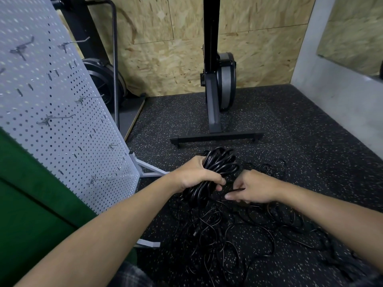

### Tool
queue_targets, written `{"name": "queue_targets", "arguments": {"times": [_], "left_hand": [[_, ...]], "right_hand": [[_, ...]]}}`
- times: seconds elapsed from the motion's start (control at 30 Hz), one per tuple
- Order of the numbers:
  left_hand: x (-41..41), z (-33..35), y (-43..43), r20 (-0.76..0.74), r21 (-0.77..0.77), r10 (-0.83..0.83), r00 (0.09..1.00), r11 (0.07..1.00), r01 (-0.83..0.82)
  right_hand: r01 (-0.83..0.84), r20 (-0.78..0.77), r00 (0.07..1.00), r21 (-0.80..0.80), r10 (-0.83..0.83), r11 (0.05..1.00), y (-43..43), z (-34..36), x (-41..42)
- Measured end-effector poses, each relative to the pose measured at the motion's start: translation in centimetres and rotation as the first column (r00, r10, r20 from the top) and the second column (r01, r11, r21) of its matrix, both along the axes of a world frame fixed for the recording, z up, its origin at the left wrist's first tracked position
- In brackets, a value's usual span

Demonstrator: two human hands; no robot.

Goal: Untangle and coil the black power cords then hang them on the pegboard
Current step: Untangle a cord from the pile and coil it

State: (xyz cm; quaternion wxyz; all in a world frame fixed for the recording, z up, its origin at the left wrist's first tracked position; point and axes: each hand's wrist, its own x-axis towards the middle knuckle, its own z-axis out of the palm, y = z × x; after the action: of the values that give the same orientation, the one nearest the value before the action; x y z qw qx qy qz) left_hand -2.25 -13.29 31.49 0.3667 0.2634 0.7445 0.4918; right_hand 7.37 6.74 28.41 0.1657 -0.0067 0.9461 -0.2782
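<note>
The left hand (194,175) curled tight around a thick coil of black power cord (221,162), keeping its loops gathered; the right hand (253,187) pinched a loose black strand (236,189), likely to feed it on. The tangled thin black cords (238,226) lay at the black speckled rubber floor (300,131)'s near edge

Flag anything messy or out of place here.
A tangle of thin black cords sprawls over the floor beneath both hands. The left hand grips a coiled bundle; the right hand pinches one strand. The pegboard hooks that show hold nothing. No damage visible.
</note>
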Motion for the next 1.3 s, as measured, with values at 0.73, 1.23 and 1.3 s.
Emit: {"name": "queue_targets", "arguments": {"times": [0.73, 1.23, 1.3], "left_hand": [[0.5, 0.8, 0.3, -0.115, -0.296, -0.41, 0.905, 0.884, 0.362], [3.9, 0.5, 2.4, -0.401, -0.734, -0.665, 0.63, 0.645, 0.214], [3.7, 0.0, 2.5, -0.427, -0.716, -0.628, 0.651, 0.675, 0.181]], "right_hand": [[-0.04, 0.227, 0.971, -0.129, 0.069, 0.991, 0.4, 0.5, 0.2], [0.432, 0.276, 0.901, -0.482, -0.336, 0.762, 1.5, 2.2, -0.7], [0.459, 0.277, 0.888, -0.482, -0.368, 0.746, 1.5, 2.0, -0.7]]}}
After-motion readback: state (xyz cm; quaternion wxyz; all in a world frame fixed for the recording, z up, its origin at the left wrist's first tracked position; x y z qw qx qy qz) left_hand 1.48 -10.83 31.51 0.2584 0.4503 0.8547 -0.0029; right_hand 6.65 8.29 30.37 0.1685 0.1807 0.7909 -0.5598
